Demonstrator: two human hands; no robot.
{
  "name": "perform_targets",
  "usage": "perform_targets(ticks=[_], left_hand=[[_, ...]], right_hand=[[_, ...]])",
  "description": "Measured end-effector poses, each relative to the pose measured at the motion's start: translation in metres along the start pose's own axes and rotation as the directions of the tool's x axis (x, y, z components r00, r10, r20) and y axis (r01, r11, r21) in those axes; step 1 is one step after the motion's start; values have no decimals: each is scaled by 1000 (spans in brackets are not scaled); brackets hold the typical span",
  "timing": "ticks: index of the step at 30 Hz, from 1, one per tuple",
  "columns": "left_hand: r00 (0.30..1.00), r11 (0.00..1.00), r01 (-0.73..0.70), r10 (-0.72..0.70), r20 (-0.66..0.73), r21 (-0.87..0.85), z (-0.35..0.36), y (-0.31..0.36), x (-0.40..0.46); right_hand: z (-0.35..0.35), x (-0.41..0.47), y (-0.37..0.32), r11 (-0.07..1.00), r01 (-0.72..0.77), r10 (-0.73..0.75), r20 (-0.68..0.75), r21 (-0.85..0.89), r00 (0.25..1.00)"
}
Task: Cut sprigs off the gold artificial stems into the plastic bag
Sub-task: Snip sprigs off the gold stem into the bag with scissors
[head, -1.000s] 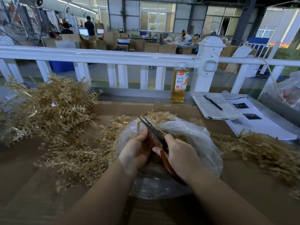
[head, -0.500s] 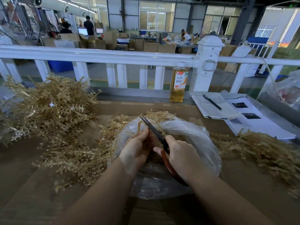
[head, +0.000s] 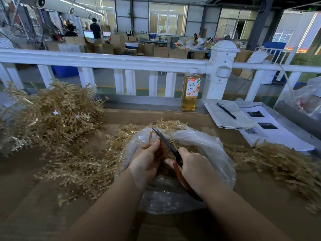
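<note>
Bottle (head: 190,91), notebook (head: 229,115) w/ pen (head: 226,111) behind plastic bag (head: 208,146).

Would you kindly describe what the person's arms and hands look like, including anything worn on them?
Both forearms are bare as far as the frame shows, with no sleeves in view. The left hand and right hand wear no gloves, and no rings, watch or bracelet are visible. The fingers are uncovered.
</note>
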State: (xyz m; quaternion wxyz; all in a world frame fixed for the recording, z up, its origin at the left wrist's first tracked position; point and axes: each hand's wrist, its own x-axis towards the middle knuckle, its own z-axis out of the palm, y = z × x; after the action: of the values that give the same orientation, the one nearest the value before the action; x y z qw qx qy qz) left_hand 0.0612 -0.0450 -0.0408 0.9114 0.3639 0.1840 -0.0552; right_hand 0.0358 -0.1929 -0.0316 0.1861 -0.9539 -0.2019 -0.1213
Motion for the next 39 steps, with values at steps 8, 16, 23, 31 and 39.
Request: perform_targets(ticks=[8,16,23,31,39], left_hand=[[991,999,-48,44,122,24,-5,-2,-1],[995,996,-76,74,61,43,-4,-4,-1],[996,996,-83,81,40,43,0,-2,-4],[981,999,-42,42,191,-4,-3,2,-12],[974,991,-123,132,182,-61,-7,-5,-7]], right_hand=[[-1,-1,0,1000,-5,6,-21,14,1000],[-5,0,-2,997,-1,1,-1,76,1000],[-8,1,-3,998,-10,9,20,58,1000],[-5,-1,-2,997,-48,54,-84,68,995],[-1,-1,0,997,-66,72,-130,50,989]])
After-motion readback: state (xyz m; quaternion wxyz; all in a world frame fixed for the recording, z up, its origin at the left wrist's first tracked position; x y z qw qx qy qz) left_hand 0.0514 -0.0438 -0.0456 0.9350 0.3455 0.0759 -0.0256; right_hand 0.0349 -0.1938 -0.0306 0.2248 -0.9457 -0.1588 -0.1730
